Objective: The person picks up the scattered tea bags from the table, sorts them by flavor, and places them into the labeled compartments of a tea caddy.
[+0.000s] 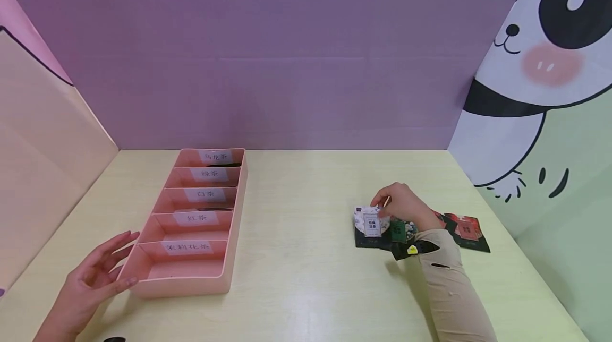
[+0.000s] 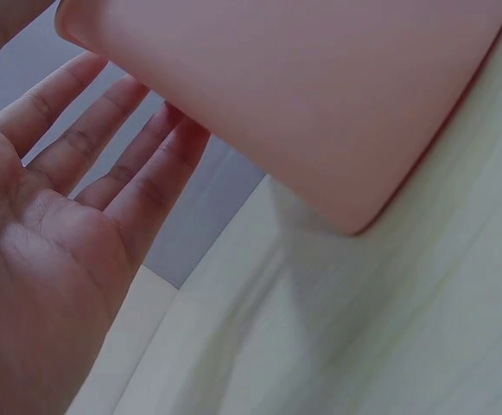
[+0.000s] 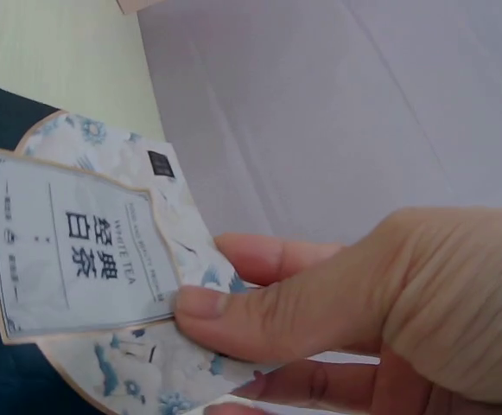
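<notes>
My right hand (image 1: 406, 206) pinches a white tea packet (image 1: 372, 225) between thumb and fingers; its white, blue-flowered front reads "WHITE TEA" in the right wrist view. Under and beside that hand lie a green-labelled packet (image 1: 399, 230) and a black one with a yellow mark (image 1: 412, 249). A red-labelled packet (image 1: 467, 229) lies to their right. At the left stands a pink divided box (image 1: 236, 225) with handwritten Chinese tea labels. My left hand (image 1: 98, 275) is at its front left corner, fingers extended along the side; fingertips touch the box wall (image 2: 302, 104) in the left wrist view.
Dark packets show in the rear compartment (image 1: 224, 164) and the middle compartment (image 1: 215, 208) of the box. A small black object (image 1: 115, 339) is cut off at the bottom edge. A purple wall (image 1: 296, 66) bounds the pale wooden table (image 1: 306, 257) behind, with side panels left and right.
</notes>
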{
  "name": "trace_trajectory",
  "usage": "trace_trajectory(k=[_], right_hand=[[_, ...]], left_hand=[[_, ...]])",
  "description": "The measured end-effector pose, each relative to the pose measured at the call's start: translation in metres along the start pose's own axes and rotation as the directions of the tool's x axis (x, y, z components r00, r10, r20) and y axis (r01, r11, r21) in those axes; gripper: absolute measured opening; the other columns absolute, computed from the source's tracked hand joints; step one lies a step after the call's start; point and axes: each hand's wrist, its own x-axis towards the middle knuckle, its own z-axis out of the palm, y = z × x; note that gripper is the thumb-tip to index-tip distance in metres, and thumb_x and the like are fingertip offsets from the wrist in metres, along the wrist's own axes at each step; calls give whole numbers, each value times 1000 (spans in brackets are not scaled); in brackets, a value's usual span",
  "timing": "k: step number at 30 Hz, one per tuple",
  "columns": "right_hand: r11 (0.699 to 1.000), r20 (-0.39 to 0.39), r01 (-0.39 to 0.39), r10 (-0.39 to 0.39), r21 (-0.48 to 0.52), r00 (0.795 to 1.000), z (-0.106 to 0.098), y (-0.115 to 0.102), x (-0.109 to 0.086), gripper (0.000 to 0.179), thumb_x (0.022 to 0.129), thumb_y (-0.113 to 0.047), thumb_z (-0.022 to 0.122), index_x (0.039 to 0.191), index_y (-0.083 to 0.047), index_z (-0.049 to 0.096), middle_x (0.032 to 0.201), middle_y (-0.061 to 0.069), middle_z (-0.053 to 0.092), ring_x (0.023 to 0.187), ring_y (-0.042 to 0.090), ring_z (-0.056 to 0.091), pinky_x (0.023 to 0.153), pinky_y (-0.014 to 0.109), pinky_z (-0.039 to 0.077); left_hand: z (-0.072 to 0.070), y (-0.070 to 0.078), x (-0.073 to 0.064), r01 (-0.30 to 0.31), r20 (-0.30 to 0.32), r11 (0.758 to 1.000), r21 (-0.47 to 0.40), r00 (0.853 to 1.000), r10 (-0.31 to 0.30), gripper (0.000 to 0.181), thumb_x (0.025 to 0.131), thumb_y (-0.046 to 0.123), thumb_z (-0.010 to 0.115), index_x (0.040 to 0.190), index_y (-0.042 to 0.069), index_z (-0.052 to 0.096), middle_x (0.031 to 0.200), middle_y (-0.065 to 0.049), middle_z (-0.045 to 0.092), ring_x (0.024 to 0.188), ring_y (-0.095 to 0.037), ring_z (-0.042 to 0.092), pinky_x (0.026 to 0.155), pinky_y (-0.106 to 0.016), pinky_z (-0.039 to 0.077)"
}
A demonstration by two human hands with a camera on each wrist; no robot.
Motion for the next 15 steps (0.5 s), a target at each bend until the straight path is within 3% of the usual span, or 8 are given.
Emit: trace_trajectory(k=[7,15], right_hand=[[999,-11,38,-38,20,999,-3,-6,1,15,82,10,73,95,2,74,83,7,65,68,18,54,56,31,56],[991,-13,106,-105,87,994,-3,-23,6,14,85,9,71,97,4,74,84,11,68,63,19,62,59,42,59]], left_hand=[[1,0,3,-10,24,1000,-21,1000,11,76,79,-37,49,149,-12,30,148,-7,50,131,-13,52,96,-23,50],[3,6,-1,44,-20,998,37,999,-43,77,81,-35,51,150,-8,32,147,-1,51,128,-9,53,94,-21,50]])
